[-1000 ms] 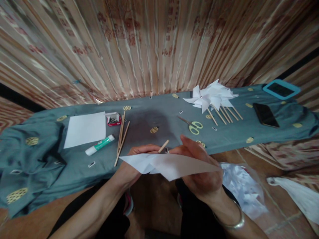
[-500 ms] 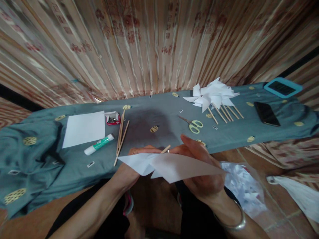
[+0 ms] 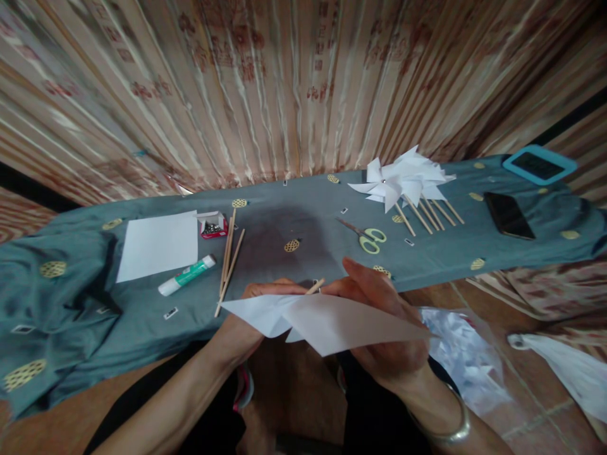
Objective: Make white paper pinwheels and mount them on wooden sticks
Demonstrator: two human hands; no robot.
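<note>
A white paper pinwheel (image 3: 332, 319) is held between my two hands at the table's near edge. The tip of a wooden stick (image 3: 315, 286) shows just above its upper edge. My left hand (image 3: 253, 316) is closed behind the pinwheel's left side, most of its fingers hidden by the paper. On the right, my right hand (image 3: 379, 309) grips from behind, its thumb raised and its fingertips close to the stick. Which hand bears the stick and which the paper is partly hidden. A silver bracelet circles my right wrist.
On the green tablecloth (image 3: 265, 265) lie paper sheets (image 3: 159, 245), a red box of pins (image 3: 213, 225), a glue stick (image 3: 186, 275), loose wooden sticks (image 3: 229, 259), scissors (image 3: 366, 237), several finished pinwheels (image 3: 412, 180), a phone (image 3: 509, 215) and a blue-framed device (image 3: 539, 165). A plastic bag (image 3: 465, 354) sits on the floor.
The pinwheel has tilted slightly, its lower edge dropping a little toward me. Both hands stay in nearly the same place.
</note>
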